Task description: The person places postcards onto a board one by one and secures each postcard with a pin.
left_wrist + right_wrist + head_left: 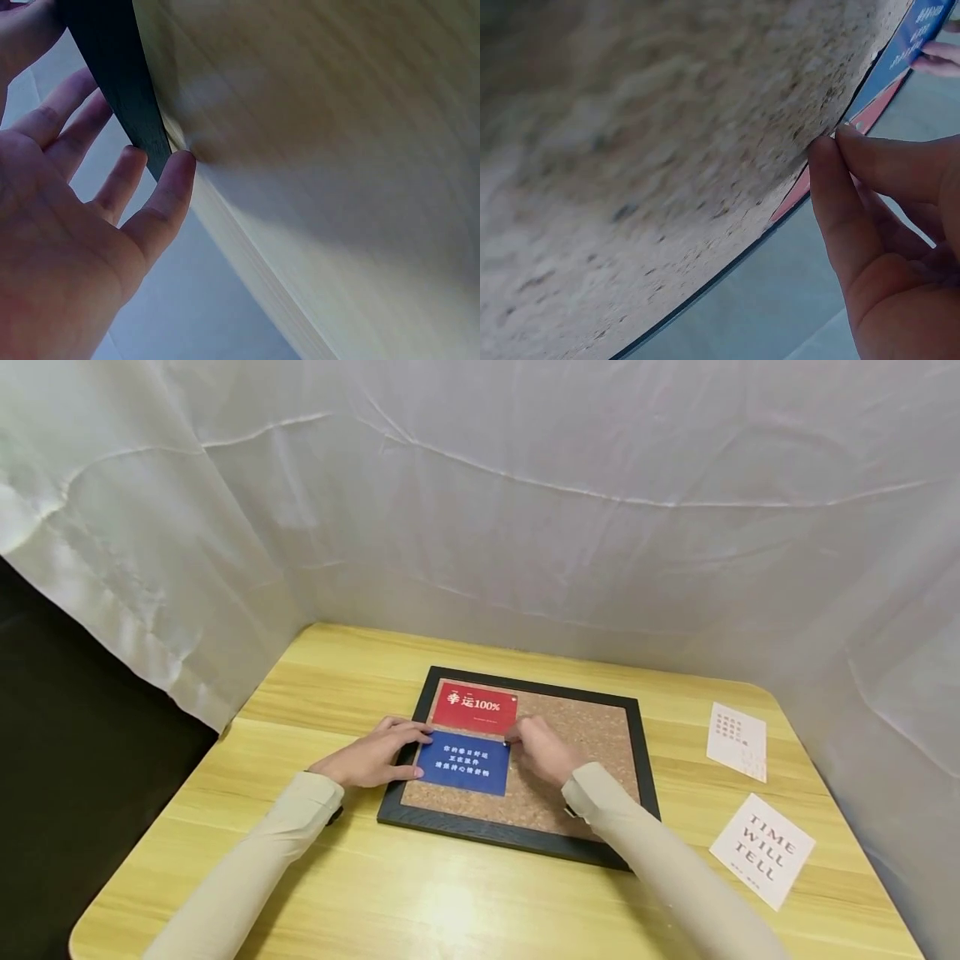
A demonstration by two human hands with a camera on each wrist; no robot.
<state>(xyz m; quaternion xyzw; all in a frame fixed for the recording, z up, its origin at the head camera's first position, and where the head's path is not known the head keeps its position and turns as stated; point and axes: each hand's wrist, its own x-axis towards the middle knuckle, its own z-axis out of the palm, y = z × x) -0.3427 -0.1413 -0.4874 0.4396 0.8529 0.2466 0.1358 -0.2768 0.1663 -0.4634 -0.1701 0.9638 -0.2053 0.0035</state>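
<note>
A blue card (463, 763) with white writing lies on the cork board (558, 793), just below a red card (467, 708). My left hand (375, 753) rests at the blue card's left edge, thumb and fingers spread over the black frame (517, 837) and the card's edge. At the blue card's upper right corner, my right hand (546, 750) pinches a small whitish pushpin (506, 743) between thumb and index finger; the fingertips mostly cover it. Another small white pin (514, 699) sits at the red card's upper right corner.
Two white cards lie on the wooden table (315, 868) right of the board: one with small writing (737, 740), one with large lettering (762, 852). A pale curtain (525, 527) hangs behind the table and along its sides.
</note>
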